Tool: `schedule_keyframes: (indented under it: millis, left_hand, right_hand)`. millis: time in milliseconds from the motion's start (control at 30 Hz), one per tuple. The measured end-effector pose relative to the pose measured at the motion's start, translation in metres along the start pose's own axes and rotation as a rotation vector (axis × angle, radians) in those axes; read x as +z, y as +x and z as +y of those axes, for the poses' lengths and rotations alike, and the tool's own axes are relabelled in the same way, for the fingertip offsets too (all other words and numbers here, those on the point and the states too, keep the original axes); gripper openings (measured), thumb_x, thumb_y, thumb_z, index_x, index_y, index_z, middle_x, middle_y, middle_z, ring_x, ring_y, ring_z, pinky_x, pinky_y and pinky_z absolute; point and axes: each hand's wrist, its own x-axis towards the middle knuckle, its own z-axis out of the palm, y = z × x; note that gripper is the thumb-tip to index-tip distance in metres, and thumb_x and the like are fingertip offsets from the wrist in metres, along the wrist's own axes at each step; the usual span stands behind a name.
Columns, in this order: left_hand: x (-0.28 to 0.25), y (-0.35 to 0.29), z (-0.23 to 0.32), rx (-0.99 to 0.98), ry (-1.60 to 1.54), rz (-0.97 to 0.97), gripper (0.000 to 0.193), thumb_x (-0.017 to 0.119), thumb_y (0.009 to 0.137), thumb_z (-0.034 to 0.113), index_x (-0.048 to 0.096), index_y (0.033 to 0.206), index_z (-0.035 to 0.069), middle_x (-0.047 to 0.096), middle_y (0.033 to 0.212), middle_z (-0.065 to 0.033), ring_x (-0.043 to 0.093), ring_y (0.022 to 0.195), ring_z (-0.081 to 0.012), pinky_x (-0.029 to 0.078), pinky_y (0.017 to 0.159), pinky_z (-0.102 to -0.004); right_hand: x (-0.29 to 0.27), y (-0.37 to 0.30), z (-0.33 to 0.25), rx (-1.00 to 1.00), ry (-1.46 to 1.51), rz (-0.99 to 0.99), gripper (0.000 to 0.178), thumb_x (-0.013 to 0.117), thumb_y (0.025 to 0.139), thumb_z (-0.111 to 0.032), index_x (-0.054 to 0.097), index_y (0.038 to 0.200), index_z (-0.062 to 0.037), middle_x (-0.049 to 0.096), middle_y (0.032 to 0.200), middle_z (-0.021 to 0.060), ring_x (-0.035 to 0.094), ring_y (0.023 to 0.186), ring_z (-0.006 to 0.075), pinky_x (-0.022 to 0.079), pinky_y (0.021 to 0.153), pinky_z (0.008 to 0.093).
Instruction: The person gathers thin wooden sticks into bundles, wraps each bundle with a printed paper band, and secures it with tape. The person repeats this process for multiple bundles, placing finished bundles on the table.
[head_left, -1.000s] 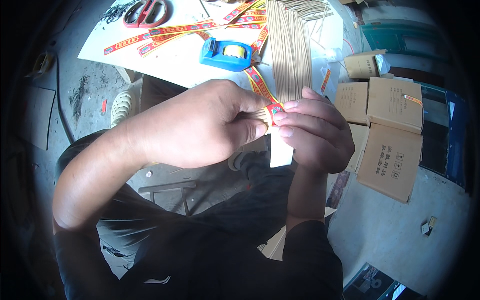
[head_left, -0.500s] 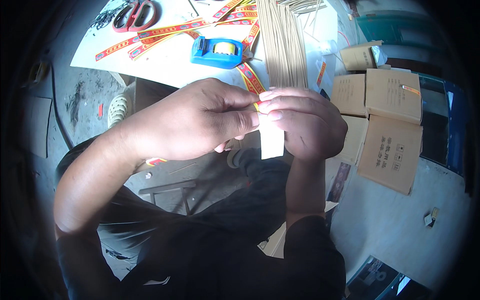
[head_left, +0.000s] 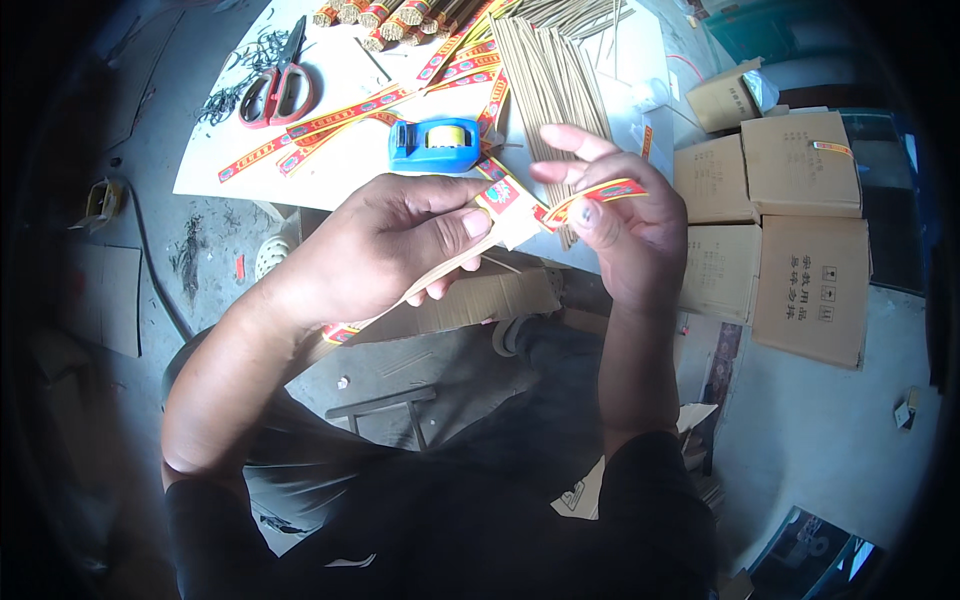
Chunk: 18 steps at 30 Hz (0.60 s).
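My left hand (head_left: pixel 385 235) is closed round a bundle of thin brown sticks (head_left: pixel 440 270), its thumb pressed on top. At the bundle's far end, by that thumb, a red and yellow label (head_left: pixel 498 197) shows. Another red and yellow band (head_left: pixel 340 332) crosses the sticks near my wrist. A small white paper piece (head_left: pixel 518 228) juts out beside the label. To its right, my right hand (head_left: pixel 645 240) pinches a red and yellow paper strip (head_left: pixel 618 190) behind the thumb, with other fingers spread. Just beyond my left hand stands a blue tape dispenser (head_left: pixel 435 157).
On the white table (head_left: pixel 215 200) lie red-handled scissors (head_left: pixel 278 98), printed strips (head_left: pixel 350 112), many loose sticks (head_left: pixel 550 80) and banded stick bundles (head_left: pixel 385 18). Cardboard boxes (head_left: pixel 812 290) are stacked at the right. Beneath my arms are a cardboard box (head_left: pixel 470 300) and a small stool (head_left: pixel 385 408).
My hands were together over the white paper and have drawn apart. My right hand has opened out somewhat, with the strip across its fingers. The view has shifted, showing more of the table's far side.
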Motion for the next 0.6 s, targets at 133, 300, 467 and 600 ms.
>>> schedule_keyframes:
  millis: [133, 300, 467, 600]
  left_hand:
    - [-0.001, 0.000, -0.001, 0.046, 0.011, 0.019, 0.038, 0.061, 0.112, 0.028, 0.067, 0.143, 0.007, 0.067, 0.089, 0.0023, 0.058, 0.071, -0.0049, 0.047, 0.061, -0.0215]
    - [-0.004, 0.000, -0.003, 0.067, 0.007, 0.002, 0.036, 0.062, 0.112, 0.025, 0.067, 0.142, 0.006, 0.066, 0.089, 0.0020, 0.058, 0.071, -0.0047, 0.047, 0.060, -0.0214]
    - [-0.005, 0.000, -0.007, 0.089, -0.041, -0.004, 0.033, 0.062, 0.111, 0.023, 0.068, 0.137, 0.003, 0.068, 0.092, -0.0003, 0.058, 0.071, -0.0054, 0.048, 0.061, -0.0220]
    - [-0.005, 0.002, -0.010, 0.096, -0.035, -0.016, 0.031, 0.061, 0.112, 0.024, 0.068, 0.133, 0.002, 0.068, 0.092, -0.0007, 0.059, 0.071, -0.0060, 0.048, 0.061, -0.0218]
  right_hand:
    - [0.008, -0.007, -0.009, 0.346, 0.007, -0.069, 0.017, 0.073, 0.099, -0.001, 0.065, 0.113, 0.0050, 0.074, 0.112, 0.0183, 0.074, 0.102, 0.0195, 0.063, 0.083, 0.0306]
    - [0.015, -0.006, 0.004, 0.283, 0.084, -0.028, 0.016, 0.075, 0.095, 0.006, 0.064, 0.106, 0.0041, 0.076, 0.111, 0.0143, 0.074, 0.100, 0.0168, 0.062, 0.087, 0.0303]
    - [0.017, -0.006, 0.016, 0.195, 0.147, -0.027, 0.014, 0.068, 0.096, 0.012, 0.064, 0.106, 0.0045, 0.073, 0.118, 0.0118, 0.070, 0.108, 0.0139, 0.058, 0.095, 0.0304]
    - [0.021, -0.004, 0.025, 0.199, 0.185, 0.072, 0.021, 0.066, 0.091, 0.017, 0.065, 0.106, 0.0037, 0.073, 0.111, 0.0094, 0.070, 0.104, 0.0123, 0.058, 0.091, 0.0287]
